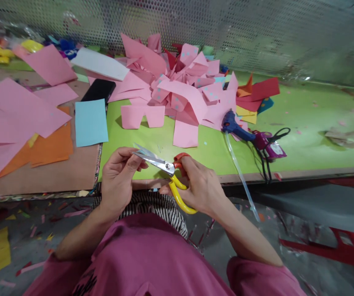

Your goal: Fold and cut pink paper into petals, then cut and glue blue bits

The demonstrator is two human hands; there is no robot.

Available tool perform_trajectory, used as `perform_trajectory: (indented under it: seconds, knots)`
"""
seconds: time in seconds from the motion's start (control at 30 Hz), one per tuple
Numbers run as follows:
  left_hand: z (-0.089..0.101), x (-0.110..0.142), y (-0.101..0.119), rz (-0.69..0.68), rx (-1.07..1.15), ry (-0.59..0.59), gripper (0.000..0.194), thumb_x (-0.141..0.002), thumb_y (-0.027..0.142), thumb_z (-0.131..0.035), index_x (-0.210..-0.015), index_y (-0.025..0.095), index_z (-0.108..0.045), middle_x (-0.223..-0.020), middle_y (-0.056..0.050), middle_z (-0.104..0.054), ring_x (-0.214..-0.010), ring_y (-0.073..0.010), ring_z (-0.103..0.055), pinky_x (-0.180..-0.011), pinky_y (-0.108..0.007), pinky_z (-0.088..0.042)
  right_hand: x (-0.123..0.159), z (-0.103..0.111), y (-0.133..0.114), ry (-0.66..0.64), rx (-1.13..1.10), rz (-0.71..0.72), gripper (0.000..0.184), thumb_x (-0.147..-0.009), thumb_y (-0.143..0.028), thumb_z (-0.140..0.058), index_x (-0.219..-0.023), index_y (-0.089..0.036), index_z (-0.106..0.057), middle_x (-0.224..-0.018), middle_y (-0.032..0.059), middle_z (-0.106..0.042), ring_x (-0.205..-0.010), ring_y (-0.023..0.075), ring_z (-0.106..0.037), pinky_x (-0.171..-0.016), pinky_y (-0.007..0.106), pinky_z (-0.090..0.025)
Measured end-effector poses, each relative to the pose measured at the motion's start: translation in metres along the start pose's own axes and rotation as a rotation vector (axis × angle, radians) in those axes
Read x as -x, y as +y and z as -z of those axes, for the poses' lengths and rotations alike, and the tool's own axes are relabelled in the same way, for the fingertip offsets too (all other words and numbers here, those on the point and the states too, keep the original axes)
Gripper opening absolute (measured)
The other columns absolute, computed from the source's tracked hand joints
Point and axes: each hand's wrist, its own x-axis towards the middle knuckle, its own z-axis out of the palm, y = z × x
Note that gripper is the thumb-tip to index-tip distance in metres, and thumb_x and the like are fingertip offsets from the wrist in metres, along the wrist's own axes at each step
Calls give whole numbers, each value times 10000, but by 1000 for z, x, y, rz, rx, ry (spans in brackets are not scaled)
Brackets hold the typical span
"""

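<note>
My right hand (203,183) is wrapped round a pair of scissors (161,163) with one orange and one yellow handle. The blades point left and are parted. My left hand (119,174) is closed in a pinch at the blade tips, on a small piece of light blue paper (142,151); the fingers and blades partly hide it. Just beyond my hands lies a pink paper cut-out (142,116) with a notch in its lower edge. A light blue paper rectangle (91,123) rests to the left, near a black phone (99,89).
A heap of pink paper pieces (192,92) covers the table's back. On the right, a blue glue gun (237,127) has a clear glue stick hanging over the edge, beside a purple box (269,146). Pink sheets (25,107) and orange paper (53,144) lie left. Scraps litter the floor.
</note>
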Motion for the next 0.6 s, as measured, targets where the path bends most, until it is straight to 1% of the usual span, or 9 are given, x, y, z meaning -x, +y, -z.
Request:
perform_trajectory:
  seconds: [0.3, 0.43, 0.6]
  knots:
    - [-1, 0, 1, -10, 7, 0, 197, -785, 384, -846, -797, 229, -725, -685, 46, -703, -600, -70, -649, -566, -159, -507, 0, 2, -2, -7, -13, 0, 655, -891, -796, -443, -954, -164, -604, -668, 32, -584, -515, 153, -485, -495, 267, -297]
    - [-1, 2, 1, 6, 5, 4, 199, -782, 382, -848, -794, 227, -725, -697, 44, -702, -601, -74, -651, -568, -166, -522, 0, 2, -1, -18, -25, -5, 663, -885, -804, -442, -944, -164, -602, -668, 33, -585, -524, 151, -494, -491, 259, -298]
    - [1, 2, 0, 3, -3, -2, 208, -788, 398, -842, -798, 227, -724, -691, 45, -700, -606, -67, -649, -566, -155, -508, 2, 2, 0, -18, -42, -14, 657, -876, -810, -458, -920, -170, -599, -693, 46, -618, -540, 149, -520, -497, 253, -316]
